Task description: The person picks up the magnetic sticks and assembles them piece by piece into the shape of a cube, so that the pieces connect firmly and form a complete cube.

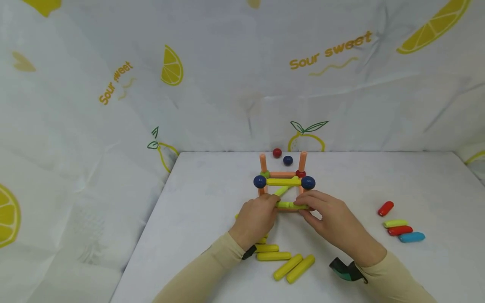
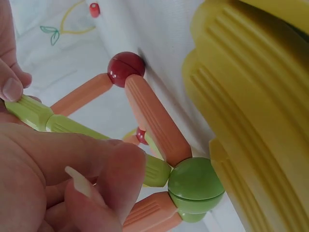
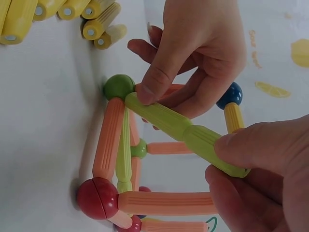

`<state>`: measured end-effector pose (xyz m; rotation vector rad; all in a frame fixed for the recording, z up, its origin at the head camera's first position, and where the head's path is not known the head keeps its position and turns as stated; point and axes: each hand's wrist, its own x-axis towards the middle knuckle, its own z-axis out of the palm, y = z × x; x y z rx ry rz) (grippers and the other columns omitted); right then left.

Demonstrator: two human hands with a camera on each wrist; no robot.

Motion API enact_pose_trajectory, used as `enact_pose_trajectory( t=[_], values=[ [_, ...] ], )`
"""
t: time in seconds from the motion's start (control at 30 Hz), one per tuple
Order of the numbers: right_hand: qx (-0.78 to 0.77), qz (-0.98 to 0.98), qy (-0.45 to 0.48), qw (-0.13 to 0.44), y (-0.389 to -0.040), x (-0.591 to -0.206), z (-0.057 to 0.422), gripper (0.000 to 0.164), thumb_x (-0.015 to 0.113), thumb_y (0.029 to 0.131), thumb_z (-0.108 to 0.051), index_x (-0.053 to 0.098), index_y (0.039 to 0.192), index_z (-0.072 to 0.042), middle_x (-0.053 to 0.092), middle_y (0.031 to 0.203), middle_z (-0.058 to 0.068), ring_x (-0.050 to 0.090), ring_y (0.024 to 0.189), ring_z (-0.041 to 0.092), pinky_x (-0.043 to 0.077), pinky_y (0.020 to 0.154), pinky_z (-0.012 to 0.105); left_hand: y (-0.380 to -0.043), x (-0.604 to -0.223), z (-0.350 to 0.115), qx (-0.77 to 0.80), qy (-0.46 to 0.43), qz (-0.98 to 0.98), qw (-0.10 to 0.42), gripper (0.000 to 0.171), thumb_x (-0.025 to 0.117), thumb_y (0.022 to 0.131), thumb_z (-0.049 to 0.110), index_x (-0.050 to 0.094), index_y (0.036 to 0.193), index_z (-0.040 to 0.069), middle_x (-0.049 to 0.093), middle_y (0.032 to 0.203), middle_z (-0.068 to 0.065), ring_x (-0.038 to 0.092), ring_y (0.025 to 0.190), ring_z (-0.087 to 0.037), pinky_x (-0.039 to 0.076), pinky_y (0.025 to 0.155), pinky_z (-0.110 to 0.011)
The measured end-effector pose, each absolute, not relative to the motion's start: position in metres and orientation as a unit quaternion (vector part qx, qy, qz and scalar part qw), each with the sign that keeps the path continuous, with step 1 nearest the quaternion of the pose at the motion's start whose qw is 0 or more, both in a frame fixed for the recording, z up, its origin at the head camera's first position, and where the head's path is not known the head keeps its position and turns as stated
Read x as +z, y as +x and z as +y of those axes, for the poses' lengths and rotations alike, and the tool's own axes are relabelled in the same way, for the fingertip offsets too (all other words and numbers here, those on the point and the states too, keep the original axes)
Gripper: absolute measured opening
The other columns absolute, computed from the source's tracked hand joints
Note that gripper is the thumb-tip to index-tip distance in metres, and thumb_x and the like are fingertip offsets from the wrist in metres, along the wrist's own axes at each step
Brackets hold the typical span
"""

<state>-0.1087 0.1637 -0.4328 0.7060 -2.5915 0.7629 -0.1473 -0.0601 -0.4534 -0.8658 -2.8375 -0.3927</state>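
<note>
In the head view my left hand (image 1: 254, 219) and right hand (image 1: 335, 219) meet at the near side of a magnetic rod-and-ball frame. Together they pinch a light green stick (image 3: 164, 118), two rods joined end to end. The left thumb and fingers hold it close to a green ball (image 3: 119, 87); the right thumb and fingers hold its far end. That end stands off a red ball (image 3: 98, 198) at the frame's other bottom corner. Orange rods (image 3: 108, 140) link the corners. A yellow rod (image 1: 283, 182) spans two blue balls (image 1: 259, 181) on top. Another light green rod (image 3: 123, 154) runs low inside.
Several yellow rods (image 1: 273, 256) lie in front, partly behind the left hand. To the right are red rods (image 1: 386, 208), a light green rod (image 1: 395, 223) and a blue rod (image 1: 411, 237). A loose red ball (image 1: 277, 152) and blue ball (image 1: 288, 160) sit behind the frame.
</note>
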Motion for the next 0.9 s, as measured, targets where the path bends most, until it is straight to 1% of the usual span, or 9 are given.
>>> enact_pose_trajectory(
  t=[0.27,0.37,0.43,0.57,0.67,0.73,0.8,0.87,0.9],
  values=[
    [0.258,-0.909,0.25,0.212,-0.111,-0.432,0.168,0.041,0.095,0.077,0.001,0.079,0.111,-0.015,0.077,0.112,-0.001,0.076,0.096,0.015,0.067,0.08,0.036,-0.148,-0.455,-0.062,-0.127,-0.299,-0.941,0.098,0.022,0.077,0.101,0.018,0.075,0.122,0.01,0.08,0.107,-0.004,0.077,0.08,-0.011,0.063,0.07,-0.022],
    [0.254,-0.909,0.242,0.223,-0.112,-0.43,0.169,0.042,0.096,0.076,0.001,0.079,0.11,-0.015,0.076,0.111,-0.002,0.076,0.095,0.015,0.067,0.078,0.038,-0.148,-0.454,-0.06,-0.128,-0.298,-0.941,0.097,0.023,0.077,0.102,0.019,0.075,0.123,0.01,0.08,0.106,-0.004,0.075,0.076,-0.01,0.062,0.068,-0.021],
    [0.254,-0.911,0.237,0.224,-0.112,-0.429,0.169,0.042,0.096,0.076,0.001,0.079,0.111,-0.015,0.076,0.111,-0.001,0.076,0.095,0.016,0.067,0.079,0.039,-0.148,-0.453,-0.058,-0.139,-0.297,-0.941,0.086,0.028,0.076,0.103,0.023,0.073,0.128,0.011,0.08,0.109,-0.003,0.073,0.074,-0.008,0.06,0.068,-0.019],
    [0.249,-0.911,0.227,0.236,-0.11,-0.426,0.169,0.041,0.096,0.076,-0.001,0.079,0.11,-0.014,0.076,0.11,-0.001,0.076,0.092,0.016,0.067,0.078,0.039,-0.149,-0.448,-0.048,-0.166,-0.32,-0.929,0.088,0.04,0.074,0.104,0.034,0.069,0.139,0.015,0.081,0.118,0.001,0.072,0.078,-0.005,0.056,0.068,-0.013],
    [0.247,-0.906,0.226,0.259,-0.11,-0.423,0.17,0.042,0.098,0.074,-0.002,0.079,0.109,-0.014,0.075,0.107,-0.002,0.073,0.088,0.014,0.066,0.074,0.035,-0.15,-0.444,-0.041,-0.168,-0.347,-0.915,0.117,0.036,0.073,0.105,0.037,0.071,0.136,0.018,0.08,0.115,0.005,0.07,0.077,-0.003,0.049,0.062,-0.008],
    [0.255,-0.901,0.224,0.271,-0.112,-0.418,0.172,0.041,0.099,0.073,-0.004,0.079,0.108,-0.014,0.074,0.105,-0.003,0.071,0.085,0.014,0.063,0.073,0.027,-0.15,-0.442,-0.039,-0.166,-0.352,-0.912,0.132,0.03,0.072,0.106,0.036,0.073,0.13,0.018,0.079,0.109,0.006,0.064,0.069,-0.001,0.042,0.055,-0.007],
    [0.268,-0.898,0.214,0.276,-0.117,-0.412,0.174,0.04,0.098,0.075,-0.005,0.079,0.109,-0.013,0.072,0.105,-0.001,0.069,0.086,0.015,0.061,0.073,0.025,-0.15,-0.441,-0.038,-0.161,-0.347,-0.913,0.139,0.024,0.072,0.106,0.033,0.073,0.124,0.017,0.078,0.1,0.006,0.055,0.061,-0.001,0.035,0.05,-0.008],
    [0.281,-0.901,0.199,0.266,-0.121,-0.406,0.176,0.041,0.097,0.078,-0.008,0.078,0.115,-0.012,0.071,0.111,0.002,0.068,0.093,0.02,0.063,0.079,0.03,-0.149,-0.44,-0.037,-0.154,-0.338,-0.918,0.139,0.021,0.07,0.107,0.032,0.073,0.121,0.016,0.076,0.092,0.007,0.048,0.057,-0.002,0.031,0.048,-0.009],
    [0.287,-0.904,0.192,0.253,-0.123,-0.404,0.178,0.042,0.096,0.08,-0.008,0.077,0.118,-0.011,0.07,0.115,0.004,0.069,0.098,0.023,0.064,0.082,0.035,-0.149,-0.439,-0.036,-0.154,-0.336,-0.919,0.137,0.02,0.07,0.107,0.031,0.073,0.12,0.016,0.075,0.09,0.006,0.046,0.056,-0.002,0.031,0.048,-0.009]
  ],
)
